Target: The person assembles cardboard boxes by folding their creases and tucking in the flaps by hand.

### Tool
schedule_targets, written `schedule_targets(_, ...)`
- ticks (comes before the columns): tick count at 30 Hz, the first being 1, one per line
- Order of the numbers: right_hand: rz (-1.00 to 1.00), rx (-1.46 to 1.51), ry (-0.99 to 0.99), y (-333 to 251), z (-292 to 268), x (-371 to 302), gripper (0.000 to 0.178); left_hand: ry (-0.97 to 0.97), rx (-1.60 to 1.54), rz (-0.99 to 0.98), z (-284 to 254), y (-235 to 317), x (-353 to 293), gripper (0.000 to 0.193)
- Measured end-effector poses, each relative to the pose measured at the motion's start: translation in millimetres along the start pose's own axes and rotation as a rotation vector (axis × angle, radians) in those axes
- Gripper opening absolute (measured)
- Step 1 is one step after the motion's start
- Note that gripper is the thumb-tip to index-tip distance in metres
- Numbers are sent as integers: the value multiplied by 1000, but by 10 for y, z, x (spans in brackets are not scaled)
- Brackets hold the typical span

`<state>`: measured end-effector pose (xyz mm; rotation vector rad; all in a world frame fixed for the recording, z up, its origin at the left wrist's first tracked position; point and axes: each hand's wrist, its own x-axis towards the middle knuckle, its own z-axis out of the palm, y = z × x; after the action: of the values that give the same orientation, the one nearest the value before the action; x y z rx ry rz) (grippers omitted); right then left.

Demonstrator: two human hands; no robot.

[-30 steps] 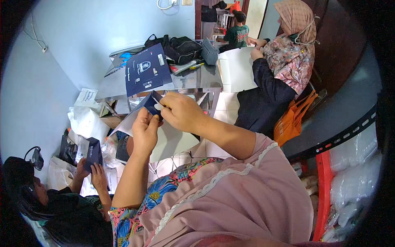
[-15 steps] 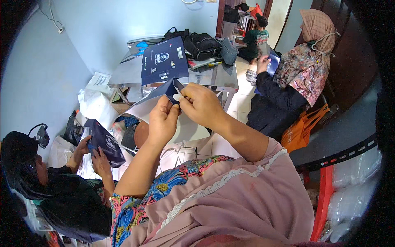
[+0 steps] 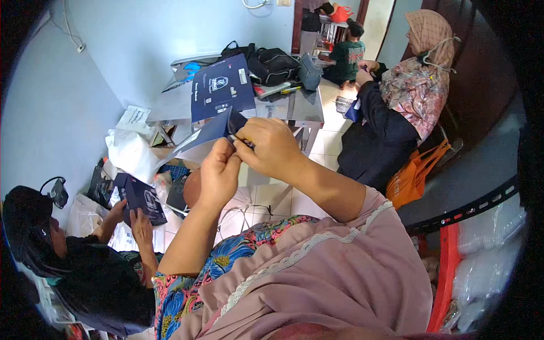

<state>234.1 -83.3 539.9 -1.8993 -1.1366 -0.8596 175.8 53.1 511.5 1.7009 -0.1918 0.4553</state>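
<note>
In front of my chest, both hands grip one dark blue cardboard box piece point(image 3: 211, 134) with a pale inner side. My left hand point(image 3: 220, 173) pinches its near edge, thumb pressed to the card. Close beside it, my right hand point(image 3: 272, 144) has curled fingers closed on the folded corner. The fingertips of both hands nearly meet, and the exact fold between them is hidden. Beyond the hands, a flat dark blue printed cardboard sheet point(image 3: 211, 102) lies on the metal table point(image 3: 309, 112).
Black bags point(image 3: 275, 65) and a grey pouch point(image 3: 310, 72) crowd the table. At left a co-worker handles a dark blue box point(image 3: 152, 211); another stands at right near an orange tote bag point(image 3: 412, 178). A red-edged shelf point(image 3: 447, 272) holds clear plastic containers. White plastic bags point(image 3: 131, 148) lie left.
The card in my hands has turned, showing more of its blue outside and less pale inside. My fingers stay on its corner. The right co-worker's piece has been lowered.
</note>
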Motion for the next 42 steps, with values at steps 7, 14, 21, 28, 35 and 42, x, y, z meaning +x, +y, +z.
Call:
schedule_targets(7,32,54,10,7,-33,-84,11,3,-457,-180,43,109,-63,6)
schedule_targets(14,-11,-122,-99,-106,125,-265,14,-35,-441,-290,-57,33,-63,15)
schedule_targets(21,286,228,218,771,208,-531,30,41,-569,-524,-501,-197,-147,33)
schedule_targets(28,1103,926,149,1508,104,-915,45,279,-720,-225,-1018,-309,-425,54)
schedule_targets(35,1089,1359,-198,1199,-196,-903,35,218,-939,-190,-1436,-1068,-728,41)
schedule_targets(42,431,557,-640,799,-375,-540,31,-1,111,-239,-1077,-1058,-501,42)
